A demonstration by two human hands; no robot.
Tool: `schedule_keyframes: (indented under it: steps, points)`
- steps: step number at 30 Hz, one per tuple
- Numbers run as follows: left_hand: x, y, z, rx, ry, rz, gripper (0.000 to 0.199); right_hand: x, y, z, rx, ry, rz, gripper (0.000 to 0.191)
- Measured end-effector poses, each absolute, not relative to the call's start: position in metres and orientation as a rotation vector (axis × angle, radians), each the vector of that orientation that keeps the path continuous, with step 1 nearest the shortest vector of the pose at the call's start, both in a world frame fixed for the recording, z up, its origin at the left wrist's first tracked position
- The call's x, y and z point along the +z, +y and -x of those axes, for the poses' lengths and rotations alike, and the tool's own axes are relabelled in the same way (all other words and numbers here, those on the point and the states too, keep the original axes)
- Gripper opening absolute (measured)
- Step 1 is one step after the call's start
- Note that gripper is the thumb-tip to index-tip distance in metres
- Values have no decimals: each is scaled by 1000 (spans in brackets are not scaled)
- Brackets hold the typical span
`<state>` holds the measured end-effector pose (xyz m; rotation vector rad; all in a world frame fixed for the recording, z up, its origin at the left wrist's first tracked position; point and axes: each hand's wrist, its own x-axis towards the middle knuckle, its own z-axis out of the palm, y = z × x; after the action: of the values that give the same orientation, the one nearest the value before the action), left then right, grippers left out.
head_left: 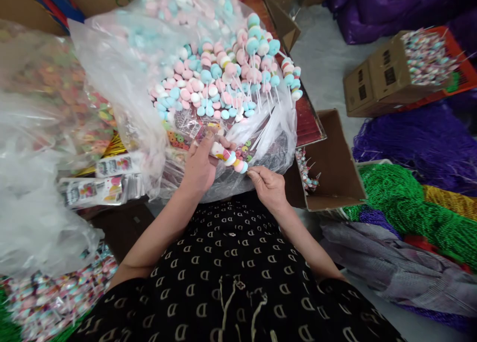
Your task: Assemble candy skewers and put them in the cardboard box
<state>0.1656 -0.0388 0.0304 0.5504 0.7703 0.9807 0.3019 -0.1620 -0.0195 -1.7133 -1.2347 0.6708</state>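
My left hand (199, 166) is shut around the lower part of a candy skewer (233, 158) strung with pastel pink, white and blue discs. The fingertips of my right hand (268, 188) pinch at the skewer's far end, though the exact grip is small and hard to see. Just behind my hands, a large clear plastic bag (112, 69) holds a heap of pastel round candies (208, 79). Several candy sticks with white stems (261, 59) stand at its right side. The bag's lower part sits against my body.
To the left lie a bag of colourful candies (55, 79) and flat printed packets (97, 190). To the right stand an open cardboard box (331, 168) and a box of wrapped candy sticks (398, 76). Piles of green bead strands (395, 203) and purple strands (417, 143) cover the floor.
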Motion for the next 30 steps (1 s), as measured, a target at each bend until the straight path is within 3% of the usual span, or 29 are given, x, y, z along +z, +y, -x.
schedule_keyframes:
  steps: [12, 21, 30]
  points:
    - [26, -43, -170, 961, 773, -505, 9, -17, -156, -285, 893, -964, 1588, 36]
    - [20, -33, -165, 988, 766, -607, 21, -22, -164, -286, 1060, -1035, 1511, 37]
    - [18, -51, -169, 837, 708, -593, 19, -23, -156, -261, 1106, -820, 1459, 40]
